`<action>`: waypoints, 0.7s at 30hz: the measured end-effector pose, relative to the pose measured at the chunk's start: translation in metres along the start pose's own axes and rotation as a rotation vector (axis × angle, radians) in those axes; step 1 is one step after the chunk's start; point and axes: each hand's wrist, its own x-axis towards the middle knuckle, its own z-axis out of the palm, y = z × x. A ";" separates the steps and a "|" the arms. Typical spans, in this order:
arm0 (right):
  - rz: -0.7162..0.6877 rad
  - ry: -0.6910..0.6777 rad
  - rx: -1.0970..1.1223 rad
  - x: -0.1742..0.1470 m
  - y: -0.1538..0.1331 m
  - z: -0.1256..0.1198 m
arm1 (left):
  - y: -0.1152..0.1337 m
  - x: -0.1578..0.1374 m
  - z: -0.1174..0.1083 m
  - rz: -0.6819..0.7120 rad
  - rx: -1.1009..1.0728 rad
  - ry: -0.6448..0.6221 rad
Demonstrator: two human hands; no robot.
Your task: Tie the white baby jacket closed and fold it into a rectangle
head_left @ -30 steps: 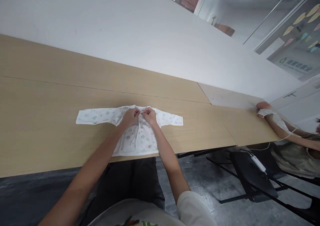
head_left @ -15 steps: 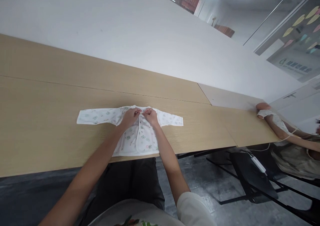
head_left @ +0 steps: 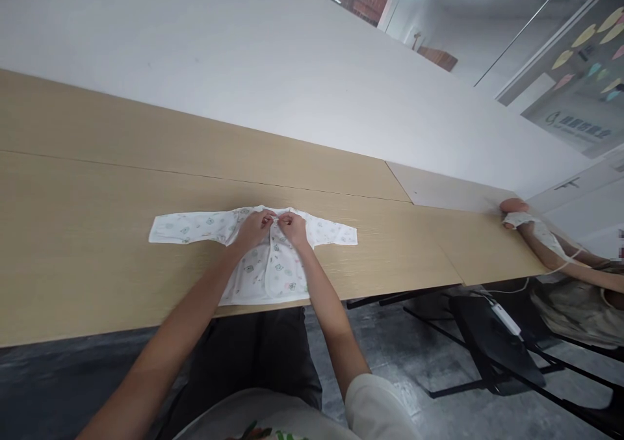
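A small white baby shirt [head_left: 277, 268] with a scattered print lies flat on the table, both sleeves spread sideways and its hem near the front edge. At the neckline, my left hand [head_left: 254, 229] pinches the fabric with its fingers closed. Just beside it, my right hand [head_left: 293, 227] also pinches the shirt at the collar, the fingertips of both hands nearly meeting. Whatever small fastening may lie between the fingertips is too small to make out. The front opening runs down from the hands to the hem.
The long wooden table [head_left: 121, 284] runs along a white wall [head_left: 234, 56]. At the far right another person's arms [head_left: 550, 248] rest on the table with white cloth and a round pinkish object [head_left: 514, 205]. Black folding chairs [head_left: 478, 339] stand below, one bearing a white power strip [head_left: 506, 318].
Almost nothing differs. My right hand's fingers have shifted slightly at the collar, and both hands keep their pinch on the shirt.
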 end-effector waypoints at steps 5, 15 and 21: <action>-0.025 -0.008 -0.150 -0.008 -0.011 -0.010 | 0.002 -0.004 -0.014 -0.098 0.016 -0.045; -0.005 -0.275 -0.546 -0.036 -0.028 -0.007 | 0.003 -0.024 -0.028 -0.082 0.173 -0.256; -0.045 -0.242 -0.286 -0.036 -0.009 -0.015 | 0.010 -0.029 -0.027 -0.025 0.180 -0.261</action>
